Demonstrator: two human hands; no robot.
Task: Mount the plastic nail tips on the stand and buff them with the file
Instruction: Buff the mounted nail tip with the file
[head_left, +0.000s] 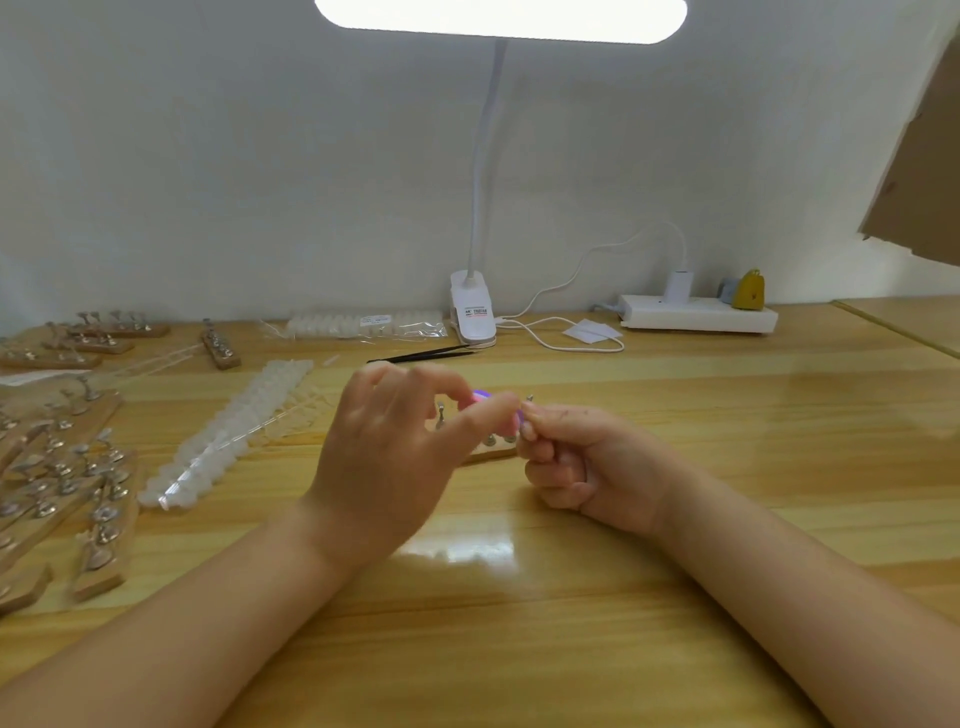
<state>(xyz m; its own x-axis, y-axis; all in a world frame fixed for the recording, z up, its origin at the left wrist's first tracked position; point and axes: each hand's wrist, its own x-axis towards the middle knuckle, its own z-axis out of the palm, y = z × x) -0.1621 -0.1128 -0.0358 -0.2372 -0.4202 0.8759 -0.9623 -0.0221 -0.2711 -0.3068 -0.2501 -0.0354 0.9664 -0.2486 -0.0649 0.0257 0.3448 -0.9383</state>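
Two bare hands meet above the middle of a wooden table (675, 519). The left hand (384, 457) has its thumb and forefinger pinched toward the right hand, the other fingers raised and loosely spread. The right hand (582, 462) is curled into a fist, its thumb and forefinger pinching at the same spot. Between the two sets of fingertips sits a small pink and purple thing (480, 397); it is too blurred and too hidden to tell what it is or which hand truly grips it.

Just behind and below the hands lies a wooden stand (491, 453) with small metal posts rising from it, mostly covered by the fingers. To the left of the left hand, strips of clear nail tips (228, 436) lie in long rows on the table. Farther left, well apart from the hands, many more wooden stands (78, 493) with metal holders are heaped together, and a few others (104, 332) lie toward the wall.

Beyond the hands rest black tweezers (421, 355), a bag of nail tips (363, 325), and a white clip lamp (472, 312) whose lit head reaches overhead. Beyond the right hand, by the wall, sits a white power strip (696, 314) with a cable looping from it.
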